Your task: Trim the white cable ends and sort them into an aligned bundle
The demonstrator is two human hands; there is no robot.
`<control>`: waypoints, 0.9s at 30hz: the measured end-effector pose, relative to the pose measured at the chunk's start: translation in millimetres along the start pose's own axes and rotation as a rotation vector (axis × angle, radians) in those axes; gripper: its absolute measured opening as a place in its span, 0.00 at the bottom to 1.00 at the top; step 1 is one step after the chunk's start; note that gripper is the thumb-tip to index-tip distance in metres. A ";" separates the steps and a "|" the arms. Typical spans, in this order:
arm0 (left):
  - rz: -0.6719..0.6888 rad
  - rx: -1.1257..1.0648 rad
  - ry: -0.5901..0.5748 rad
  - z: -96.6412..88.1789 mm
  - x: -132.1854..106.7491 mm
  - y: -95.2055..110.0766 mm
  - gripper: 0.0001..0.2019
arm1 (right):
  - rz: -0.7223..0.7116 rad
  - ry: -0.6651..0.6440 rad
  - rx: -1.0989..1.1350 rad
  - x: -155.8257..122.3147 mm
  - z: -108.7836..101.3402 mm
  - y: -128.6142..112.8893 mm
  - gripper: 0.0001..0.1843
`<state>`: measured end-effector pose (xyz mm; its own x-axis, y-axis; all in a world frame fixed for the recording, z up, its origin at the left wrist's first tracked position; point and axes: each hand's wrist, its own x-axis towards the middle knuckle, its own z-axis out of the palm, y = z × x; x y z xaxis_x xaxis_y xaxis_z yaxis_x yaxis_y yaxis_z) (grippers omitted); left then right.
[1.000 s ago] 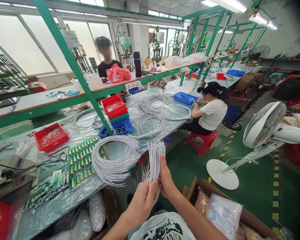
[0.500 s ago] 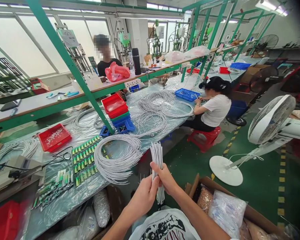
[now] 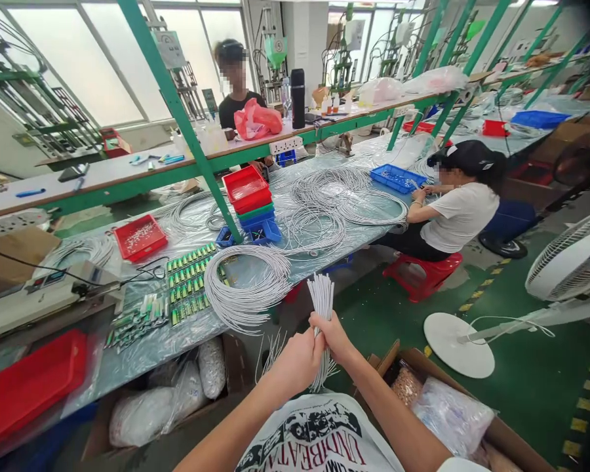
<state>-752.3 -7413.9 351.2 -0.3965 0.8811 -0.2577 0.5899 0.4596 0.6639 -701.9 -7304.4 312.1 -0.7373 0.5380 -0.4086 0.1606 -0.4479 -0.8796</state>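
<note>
A bundle of white cables (image 3: 320, 293) stands nearly upright in front of my body, its cut ends fanned at the top and hanging loose below. My right hand (image 3: 332, 334) is closed around the bundle's middle. Pressed against it from the left, my left hand (image 3: 299, 360) has its fingers curled on the same cables. More thin wire ends (image 3: 273, 351) stick out to the left, behind my left hand. On the table edge beyond lies a large coil of white cable (image 3: 248, 288).
Green cylindrical parts (image 3: 189, 282) lie in rows beside a red tray (image 3: 140, 237) on the plastic-covered table. Stacked red bins (image 3: 248, 190) stand by a green post. A co-worker (image 3: 459, 203) sits at right near a white fan (image 3: 570, 262). Boxes of bags (image 3: 447, 413) are on the floor.
The camera view has turned left, so the scene shifts right. Both hands still grip the bundle, whose top and bottom ends are more spread.
</note>
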 end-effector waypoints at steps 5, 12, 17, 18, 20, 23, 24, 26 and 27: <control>0.070 -0.380 -0.118 -10.3 -9.0 6.9 0.14 | -0.089 0.003 0.002 4.4 -4.4 -8.7 0.12; -0.003 -0.082 0.150 -26.4 -21.3 18.6 0.13 | -0.271 -0.113 -0.124 9.4 11.0 -26.0 0.09; -0.013 0.229 0.263 -35.3 -16.4 7.6 0.14 | -0.348 -0.152 -0.176 10.9 22.8 -56.6 0.09; 0.014 0.132 0.256 -34.9 -12.8 3.9 0.12 | -0.344 -0.155 -0.179 10.1 24.8 -64.1 0.09; 0.083 -0.179 0.212 -31.3 -3.3 -3.0 0.14 | -0.345 -0.183 -0.192 6.3 29.4 -78.8 0.09; 0.155 -0.603 0.157 -21.1 14.2 -8.7 0.15 | -0.373 -0.257 -0.225 -2.0 37.6 -98.6 0.09; 0.181 -0.689 0.176 -17.2 20.2 -8.9 0.14 | -0.379 -0.281 -0.236 -4.4 40.3 -104.3 0.09; 0.231 -0.811 0.264 -10.3 31.8 -6.9 0.12 | -0.381 -0.312 -0.242 -6.5 45.3 -114.1 0.09; 0.243 -0.858 0.314 -7.4 36.9 -5.0 0.11 | -0.378 -0.321 -0.234 -5.9 47.3 -118.2 0.09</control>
<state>-775.1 -7384.5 343.6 -0.5761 0.8141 0.0733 0.0115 -0.0816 0.9966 -747.6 -7288.4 429.9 -0.9293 0.3691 0.0092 -0.0398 -0.0754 -0.9964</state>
